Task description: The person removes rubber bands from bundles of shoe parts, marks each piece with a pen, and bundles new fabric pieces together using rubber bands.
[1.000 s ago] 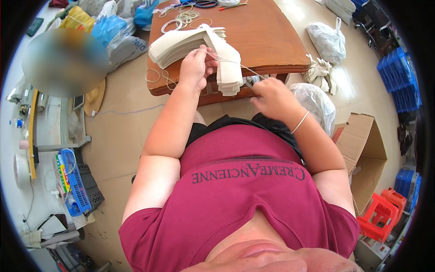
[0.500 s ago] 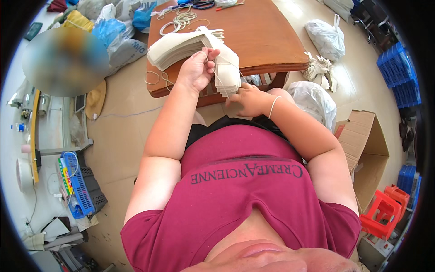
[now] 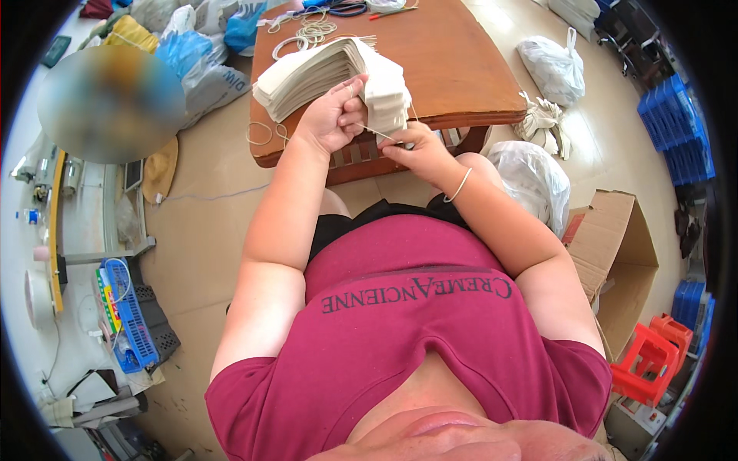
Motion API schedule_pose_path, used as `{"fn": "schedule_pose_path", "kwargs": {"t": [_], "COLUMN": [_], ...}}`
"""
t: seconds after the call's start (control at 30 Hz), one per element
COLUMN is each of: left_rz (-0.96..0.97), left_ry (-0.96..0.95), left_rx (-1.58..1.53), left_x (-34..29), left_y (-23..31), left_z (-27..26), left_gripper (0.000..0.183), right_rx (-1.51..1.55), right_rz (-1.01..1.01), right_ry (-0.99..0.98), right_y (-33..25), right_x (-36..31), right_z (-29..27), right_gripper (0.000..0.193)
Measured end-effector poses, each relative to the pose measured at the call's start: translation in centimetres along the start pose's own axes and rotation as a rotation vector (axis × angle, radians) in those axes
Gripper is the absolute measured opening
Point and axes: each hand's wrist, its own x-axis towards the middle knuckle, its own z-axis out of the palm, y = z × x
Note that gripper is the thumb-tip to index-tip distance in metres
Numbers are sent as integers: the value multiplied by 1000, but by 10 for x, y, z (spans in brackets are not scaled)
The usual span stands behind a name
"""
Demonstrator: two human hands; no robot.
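"Cream stack [image 3: 307, 73]: where does it lie?"

"On the bench [image 3: 461, 61], at the near edge."

"And the hands?"

"Left hand [image 3: 334, 115]: curled against the stack's right part, gripping a thin cord [image 3: 378, 133]. Right hand [image 3: 419, 154]: pinching that cord beside the near end."

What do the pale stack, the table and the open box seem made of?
Pale stack: matte fabric or paper; thin layers suit both.
Table: probably varnished wood, reddish-brown with slight sheen.
Box: likely cardboard, matte brown with stiff, flat flaps.
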Motion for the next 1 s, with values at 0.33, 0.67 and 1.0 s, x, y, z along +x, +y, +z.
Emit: {"fn": "schedule_pose_path", "kwargs": {"t": [0.33,0.67,1.0], "left_rz": [8,-350,-192], "left_ry": [-43,142,-1], "left_rx": [135,92,181], "left_x": [-6,-4,0], "left_y": [-19,-23,-32], "left_z": [-30,-24,-29], "left_gripper": [23,4,7], "right_rx": [63,329,-930], "right_rz": [-107,-72,-628], "right_ry": [-231,-193,-38], "right_y": [12,15,14], "right_x": [-7,-12,-5], "right_z": [-14,-16,-27], "right_gripper": [8,8,22]}}
